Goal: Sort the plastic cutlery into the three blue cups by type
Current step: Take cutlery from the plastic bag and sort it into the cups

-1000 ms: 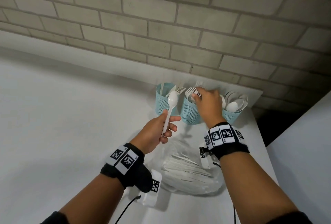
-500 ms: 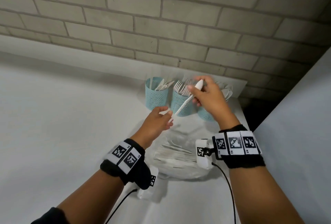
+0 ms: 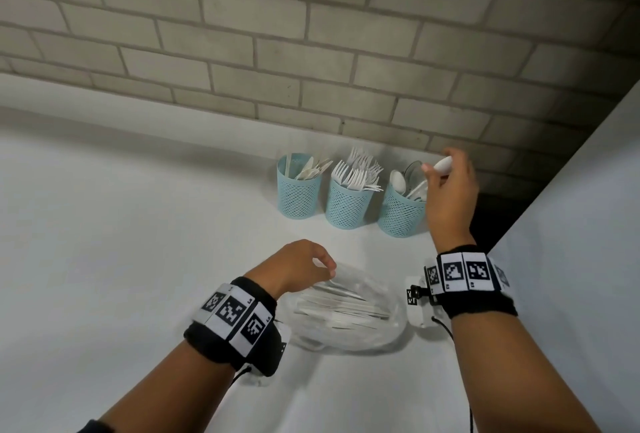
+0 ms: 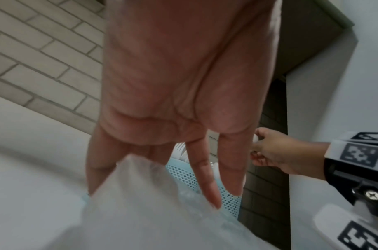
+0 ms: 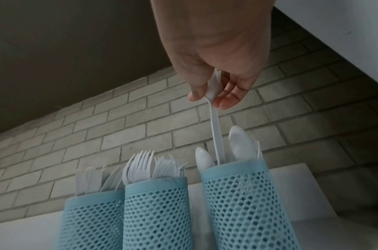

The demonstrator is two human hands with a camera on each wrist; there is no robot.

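Three blue mesh cups stand in a row by the brick wall. The left cup (image 3: 298,191) (image 5: 93,223) holds knives, the middle cup (image 3: 346,205) (image 5: 155,211) forks, the right cup (image 3: 400,212) (image 5: 243,203) spoons. My right hand (image 3: 446,186) (image 5: 207,99) pinches a white spoon (image 3: 442,165) (image 5: 214,128) by its bowl end above the right cup, and the handle tip reaches down inside the rim. My left hand (image 3: 308,264) (image 4: 217,186) is low over a clear bag of cutlery (image 3: 346,308). Its fingers point down, fairly straight, touching the bag's raised edge.
The white counter (image 3: 138,242) runs out wide to the left of the cups. A white wall or cabinet side (image 3: 571,224) closes in on the right, with a dark gap behind the right cup. Cables trail from both wristbands.
The spoon went from my left hand to my right, which carried it right to the spoon cup. My left hand dropped back onto the bag.
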